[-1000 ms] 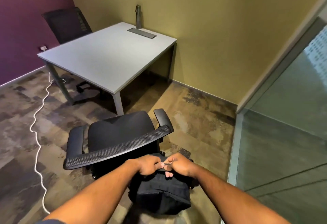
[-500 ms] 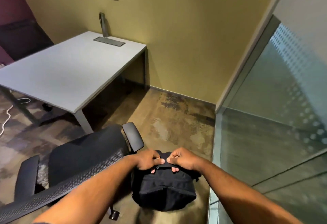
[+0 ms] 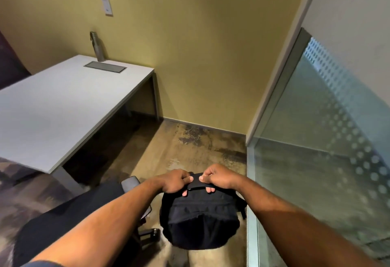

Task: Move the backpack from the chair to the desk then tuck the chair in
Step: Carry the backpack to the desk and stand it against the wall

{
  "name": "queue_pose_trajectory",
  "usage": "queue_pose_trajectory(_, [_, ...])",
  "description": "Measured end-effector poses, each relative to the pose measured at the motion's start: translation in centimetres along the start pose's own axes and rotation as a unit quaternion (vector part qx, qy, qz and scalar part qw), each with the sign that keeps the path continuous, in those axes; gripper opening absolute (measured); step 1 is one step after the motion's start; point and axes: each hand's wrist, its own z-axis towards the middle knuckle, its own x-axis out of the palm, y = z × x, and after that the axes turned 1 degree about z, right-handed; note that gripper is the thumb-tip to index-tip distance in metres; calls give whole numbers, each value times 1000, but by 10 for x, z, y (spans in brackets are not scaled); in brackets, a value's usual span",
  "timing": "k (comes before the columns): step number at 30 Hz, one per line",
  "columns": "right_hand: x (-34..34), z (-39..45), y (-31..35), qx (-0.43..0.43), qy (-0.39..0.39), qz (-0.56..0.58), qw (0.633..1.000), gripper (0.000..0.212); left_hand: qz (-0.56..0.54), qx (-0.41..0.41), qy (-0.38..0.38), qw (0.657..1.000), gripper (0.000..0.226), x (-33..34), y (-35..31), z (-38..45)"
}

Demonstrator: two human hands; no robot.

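Note:
A black backpack (image 3: 200, 222) hangs in the air by its top handle, to the right of the chair and above the carpet. My left hand (image 3: 175, 181) and my right hand (image 3: 215, 177) both grip that handle side by side. The black office chair (image 3: 69, 220) is at lower left, its seat partly hidden under my left forearm; one armrest (image 3: 130, 183) shows. The white desk (image 3: 63, 106) stands further left and ahead, its top bare apart from a grey cable hatch (image 3: 104, 67).
A metal bottle (image 3: 97, 46) stands at the desk's back edge by the yellow wall. A frosted glass partition (image 3: 316, 161) runs close along the right. Open carpet lies between the desk leg and the glass. A second dark chair (image 3: 10, 66) shows at far left.
The view has swung to the right and moved forward. The backpack, held by both hands, has come away from behind the chair's back to the chair's right side.

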Motion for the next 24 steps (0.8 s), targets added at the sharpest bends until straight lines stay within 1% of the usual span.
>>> queue_pose_trajectory(6, [-59, 71, 4, 2, -9, 3, 1000, 53, 0, 20, 27, 999, 43, -69, 2, 68])
queue_pose_trajectory(9, [-90, 102, 13, -2, -18, 11, 1000, 50, -1, 28, 22, 999, 44, -106, 4, 98])
queue_pose_trajectory(12, [-120, 136, 25, -4, -25, 5, 1000, 50, 13, 26, 5, 1000, 45, -144, 9, 130])
queue_pose_trajectory(15, [-144, 170, 38, 0, -34, 9, 999, 54, 33, 22, -23, 999, 42, -175, 16, 159])
queue_pose_trajectory(18, [-172, 207, 50, -13, -40, 6, 999, 54, 27, 19, -52, 998, 43, -207, 22, 186])
queue_pose_trajectory(24, [-241, 292, 71, -33, -11, -31, 999, 49, 33, -15, -95, 995, 38, -276, 31, 242])
